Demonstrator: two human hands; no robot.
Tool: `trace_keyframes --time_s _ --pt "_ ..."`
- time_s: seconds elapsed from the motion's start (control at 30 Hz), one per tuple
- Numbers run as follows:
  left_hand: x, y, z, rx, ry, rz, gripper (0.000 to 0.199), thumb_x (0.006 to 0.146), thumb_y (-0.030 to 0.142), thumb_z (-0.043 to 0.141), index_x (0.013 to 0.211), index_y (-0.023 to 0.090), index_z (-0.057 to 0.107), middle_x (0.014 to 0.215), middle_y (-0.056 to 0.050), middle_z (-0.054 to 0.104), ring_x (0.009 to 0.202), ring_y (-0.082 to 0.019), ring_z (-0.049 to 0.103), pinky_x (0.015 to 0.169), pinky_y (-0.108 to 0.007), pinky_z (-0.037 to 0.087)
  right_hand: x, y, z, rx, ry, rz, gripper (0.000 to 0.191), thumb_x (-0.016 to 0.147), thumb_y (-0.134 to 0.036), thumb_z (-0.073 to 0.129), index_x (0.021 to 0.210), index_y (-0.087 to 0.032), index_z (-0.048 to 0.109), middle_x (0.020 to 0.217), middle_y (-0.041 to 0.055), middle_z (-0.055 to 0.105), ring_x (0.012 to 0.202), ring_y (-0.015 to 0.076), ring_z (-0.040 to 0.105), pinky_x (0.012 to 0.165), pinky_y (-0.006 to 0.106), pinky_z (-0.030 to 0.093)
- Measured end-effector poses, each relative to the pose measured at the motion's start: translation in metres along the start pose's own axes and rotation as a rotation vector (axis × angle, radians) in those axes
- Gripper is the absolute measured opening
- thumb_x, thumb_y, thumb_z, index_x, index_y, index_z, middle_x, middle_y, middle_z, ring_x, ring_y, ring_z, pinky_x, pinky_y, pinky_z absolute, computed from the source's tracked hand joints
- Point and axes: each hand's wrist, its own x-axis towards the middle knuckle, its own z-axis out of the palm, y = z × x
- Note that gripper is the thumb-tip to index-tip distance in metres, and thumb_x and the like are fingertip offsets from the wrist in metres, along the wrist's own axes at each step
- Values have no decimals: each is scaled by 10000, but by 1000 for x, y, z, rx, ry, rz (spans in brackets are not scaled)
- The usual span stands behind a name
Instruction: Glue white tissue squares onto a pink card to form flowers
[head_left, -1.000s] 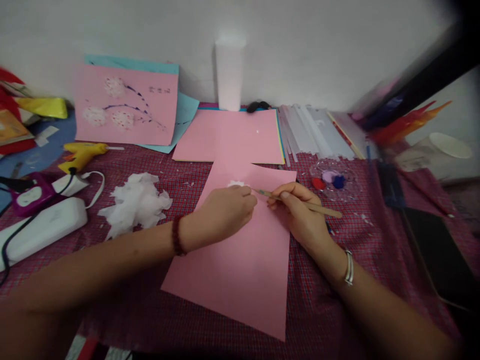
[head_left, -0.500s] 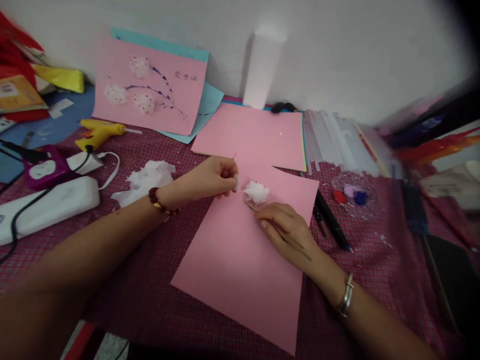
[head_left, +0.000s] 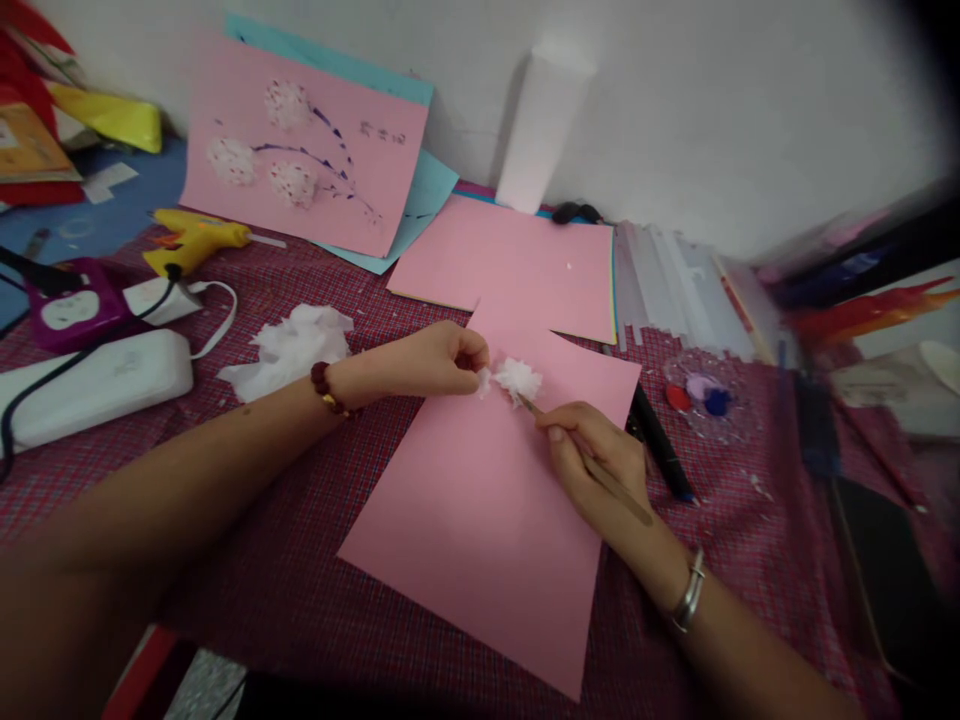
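A sheet of pink paper (head_left: pixel 480 520) lies on the checked tablecloth in front of me. Near its top sits a ruffled white tissue puff (head_left: pixel 517 380). My right hand (head_left: pixel 596 455) is closed around a thin wooden stick, perhaps a brush (head_left: pixel 611 482), whose tip touches the puff's lower edge. To the left of the puff, my left hand (head_left: pixel 450 362) is closed in a pinch, with a small piece of white tissue (head_left: pixel 484 382) at its fingertips. Crumpled white tissue (head_left: pixel 296 345) lies beyond my left wrist.
A yellow glue gun (head_left: pixel 195 240) and a white power strip (head_left: pixel 97 375) with cords lie left. Behind stand a finished pink flower picture (head_left: pixel 360 200) and stacked pink sheets (head_left: pixel 510 255). On the right are a black marker (head_left: pixel 664 450) and a clear paint dish (head_left: pixel 709 395).
The stick's tip has moved right, from the puff's lower left to its lower edge. My left hand has come slightly lower, and its bit of tissue shows more clearly. The view has shifted slightly.
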Motion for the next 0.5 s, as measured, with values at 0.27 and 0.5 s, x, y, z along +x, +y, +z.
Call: trace_keyframes --time_s 0.27,0.5 --pt "9 -1 19 138 97 163 191 697 59 462 798 127 610 671 16 568 605 -67 485 555 -181 337 0 2 -1 23 23 104 161 863 -150 489 852 -239 623 785 -12 629 671 120 574 610 247 432" --pt "13 -6 26 182 196 164 170 692 49 512 833 134 556 655 21 569 584 -67 491 538 -177 329 -3 -1 -4 100 2 35 166 860 -121 482 860 -228 609 788 -18 614 713 113 575 645 242 436"
